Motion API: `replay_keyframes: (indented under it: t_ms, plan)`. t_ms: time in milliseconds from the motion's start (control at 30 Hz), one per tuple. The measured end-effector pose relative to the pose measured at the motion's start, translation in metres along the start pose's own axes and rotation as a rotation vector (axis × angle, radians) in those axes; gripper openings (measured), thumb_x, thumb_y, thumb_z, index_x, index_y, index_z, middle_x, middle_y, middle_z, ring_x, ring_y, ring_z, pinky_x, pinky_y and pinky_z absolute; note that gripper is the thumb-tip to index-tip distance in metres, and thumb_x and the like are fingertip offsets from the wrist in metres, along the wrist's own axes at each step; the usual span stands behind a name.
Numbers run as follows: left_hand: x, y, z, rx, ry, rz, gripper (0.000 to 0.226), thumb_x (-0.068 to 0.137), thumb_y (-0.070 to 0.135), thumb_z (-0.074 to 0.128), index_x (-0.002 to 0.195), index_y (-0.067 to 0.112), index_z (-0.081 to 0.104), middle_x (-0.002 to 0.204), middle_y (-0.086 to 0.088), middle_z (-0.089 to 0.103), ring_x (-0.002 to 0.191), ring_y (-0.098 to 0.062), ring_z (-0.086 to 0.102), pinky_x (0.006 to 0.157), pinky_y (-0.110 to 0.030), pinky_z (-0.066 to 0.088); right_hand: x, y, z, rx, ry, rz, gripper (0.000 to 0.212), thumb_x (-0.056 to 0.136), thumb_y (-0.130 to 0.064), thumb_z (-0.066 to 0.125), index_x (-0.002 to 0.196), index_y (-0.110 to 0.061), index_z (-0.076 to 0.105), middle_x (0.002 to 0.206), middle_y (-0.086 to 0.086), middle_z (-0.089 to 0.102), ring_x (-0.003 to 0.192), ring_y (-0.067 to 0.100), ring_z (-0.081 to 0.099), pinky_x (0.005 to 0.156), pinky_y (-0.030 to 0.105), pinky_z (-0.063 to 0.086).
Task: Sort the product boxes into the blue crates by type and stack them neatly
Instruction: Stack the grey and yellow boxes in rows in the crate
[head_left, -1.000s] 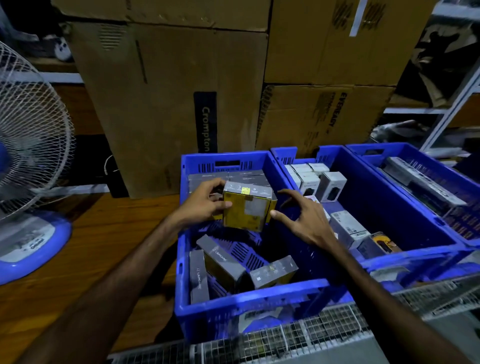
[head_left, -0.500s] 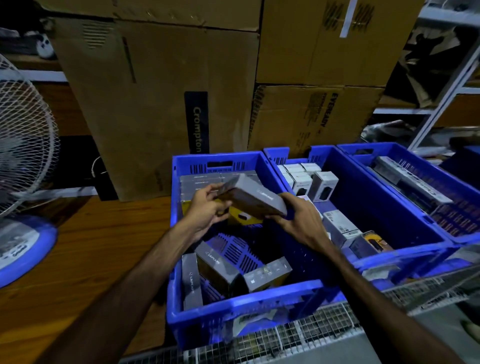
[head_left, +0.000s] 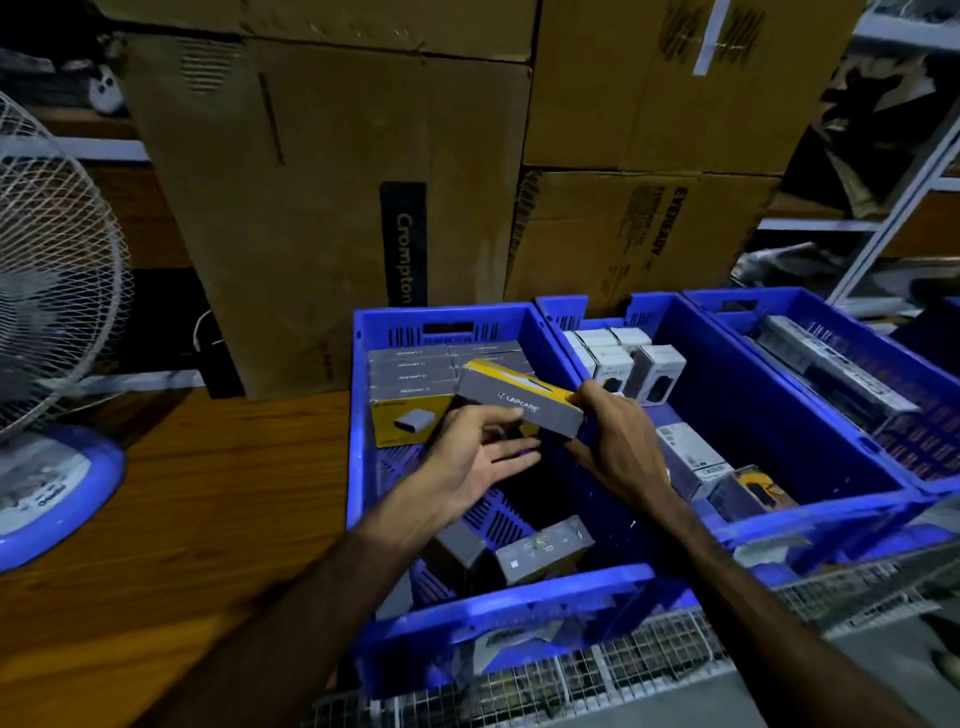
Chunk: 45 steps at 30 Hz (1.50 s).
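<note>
My right hand (head_left: 615, 447) grips the right end of a grey and yellow Lapcare box (head_left: 519, 397) above the left blue crate (head_left: 493, 605). My left hand (head_left: 475, 457) is palm up just below the box's left end, fingers straight and touching its underside. A neat stack of matching grey boxes (head_left: 415, 371) fills the crate's far end, with a yellow-faced box (head_left: 408, 421) in front of it. Two loose grey boxes (head_left: 543, 548) lie tilted at the crate's near end. The middle blue crate (head_left: 810, 506) holds white boxes (head_left: 615, 361) at its far end.
A third blue crate (head_left: 883, 332) with long grey boxes stands at the right. Large cardboard cartons (head_left: 322, 208) rise behind the crates. A pedestal fan (head_left: 47, 332) stands on the wooden surface (head_left: 182, 519) at left. Wire mesh (head_left: 571, 675) runs along the near edge.
The box has been turned so its grey Lapcare side faces up and has shifted right. My left hand has let go of it and opened beneath it; my right hand keeps its grip.
</note>
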<state>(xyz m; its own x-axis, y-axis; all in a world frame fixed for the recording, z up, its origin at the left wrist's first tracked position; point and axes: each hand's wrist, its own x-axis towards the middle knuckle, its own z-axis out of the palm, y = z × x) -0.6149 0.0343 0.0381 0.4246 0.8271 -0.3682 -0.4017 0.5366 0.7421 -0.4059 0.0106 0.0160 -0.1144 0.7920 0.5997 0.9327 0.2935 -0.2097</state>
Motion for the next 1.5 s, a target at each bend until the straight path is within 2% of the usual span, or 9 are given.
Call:
replay_keyframes:
  t_ms: [133, 267, 433, 633, 767, 900, 1233, 1400, 1500]
  plan:
    - [0.009, -0.008, 0.012, 0.068, 0.049, 0.054, 0.029, 0.088, 0.021, 0.082, 0.106, 0.007, 0.065, 0.118, -0.017, 0.073, 0.108, -0.04, 0.073, 0.088, -0.054, 0.063, -0.001, -0.001, 0.001, -0.064, -0.031, -0.056, 0.037, 0.071, -0.028, 0.08, 0.093, -0.011, 0.055, 0.082, 0.008, 0.067, 0.074, 0.037, 0.062, 0.064, 0.043, 0.049]
    - [0.023, -0.019, 0.018, 0.068, 0.241, 0.133, 0.053, 0.084, 0.032, 0.086, 0.127, 0.012, 0.062, 0.113, -0.01, 0.078, 0.099, -0.029, 0.077, 0.064, -0.038, 0.063, -0.002, -0.002, 0.006, -0.119, -0.059, -0.139, 0.029, 0.08, -0.031, 0.072, 0.099, -0.015, 0.057, 0.086, 0.004, 0.068, 0.08, 0.034, 0.066, 0.071, 0.044, 0.05]
    - [0.028, 0.01, -0.01, 0.266, 0.347, 0.461, 0.034, 0.087, 0.022, 0.078, 0.119, 0.016, 0.068, 0.109, -0.003, 0.078, 0.098, -0.022, 0.075, 0.089, -0.049, 0.063, 0.0, 0.004, 0.011, -0.071, -0.162, -0.021, 0.062, 0.087, -0.037, 0.077, 0.138, -0.025, 0.045, 0.119, 0.006, 0.069, 0.11, 0.032, 0.065, 0.087, 0.047, 0.05]
    - [0.015, 0.085, -0.067, 0.878, 0.24, 0.789, 0.031, 0.096, 0.029, 0.071, 0.125, 0.02, 0.063, 0.112, 0.001, 0.074, 0.097, -0.013, 0.07, 0.086, -0.039, 0.058, 0.004, 0.008, 0.016, -0.046, -0.139, 0.123, 0.065, 0.088, -0.032, 0.075, 0.143, -0.024, 0.04, 0.115, 0.009, 0.067, 0.103, 0.036, 0.063, 0.082, 0.05, 0.054]
    - [0.008, 0.119, -0.088, 1.565, 0.094, 0.769, 0.045, 0.091, 0.052, 0.06, 0.125, 0.023, 0.059, 0.113, -0.001, 0.071, 0.102, -0.025, 0.068, 0.083, -0.043, 0.053, 0.003, 0.011, 0.019, 0.012, -0.12, 0.193, 0.061, 0.091, -0.035, 0.07, 0.142, -0.025, 0.039, 0.115, 0.009, 0.066, 0.101, 0.034, 0.064, 0.08, 0.048, 0.055]
    - [0.01, 0.129, -0.08, 2.05, -0.017, 0.688, 0.045, 0.098, 0.04, 0.064, 0.138, 0.022, 0.058, 0.134, -0.003, 0.067, 0.124, -0.027, 0.062, 0.097, -0.045, 0.053, 0.003, 0.011, 0.019, -0.006, -0.133, 0.2, 0.059, 0.091, -0.037, 0.07, 0.14, -0.025, 0.04, 0.113, 0.008, 0.066, 0.098, 0.033, 0.065, 0.078, 0.047, 0.055]
    - [0.038, 0.123, -0.073, 2.283, 0.06, 0.541, 0.031, 0.1, 0.037, 0.062, 0.124, 0.017, 0.062, 0.12, -0.009, 0.055, 0.103, -0.029, 0.062, 0.083, -0.046, 0.056, 0.002, 0.01, 0.019, -0.059, -0.153, 0.244, 0.051, 0.092, -0.034, 0.07, 0.136, -0.022, 0.047, 0.116, 0.01, 0.065, 0.102, 0.033, 0.065, 0.081, 0.05, 0.056]
    - [0.053, 0.118, -0.078, 2.339, 0.057, 0.498, 0.041, 0.099, 0.046, 0.06, 0.127, 0.017, 0.062, 0.124, -0.01, 0.056, 0.108, -0.031, 0.06, 0.088, -0.048, 0.055, 0.002, 0.011, 0.019, -0.046, -0.15, 0.262, 0.049, 0.093, -0.036, 0.069, 0.135, -0.023, 0.047, 0.119, 0.008, 0.065, 0.105, 0.031, 0.064, 0.083, 0.049, 0.055]
    - [0.062, 0.113, -0.079, 2.379, 0.092, 0.469, 0.025, 0.098, 0.038, 0.063, 0.115, 0.019, 0.063, 0.119, -0.007, 0.057, 0.102, -0.027, 0.059, 0.088, -0.048, 0.056, 0.002, 0.012, 0.02, -0.038, -0.15, 0.272, 0.048, 0.093, -0.036, 0.069, 0.134, -0.024, 0.047, 0.12, 0.008, 0.064, 0.107, 0.03, 0.064, 0.084, 0.05, 0.055]
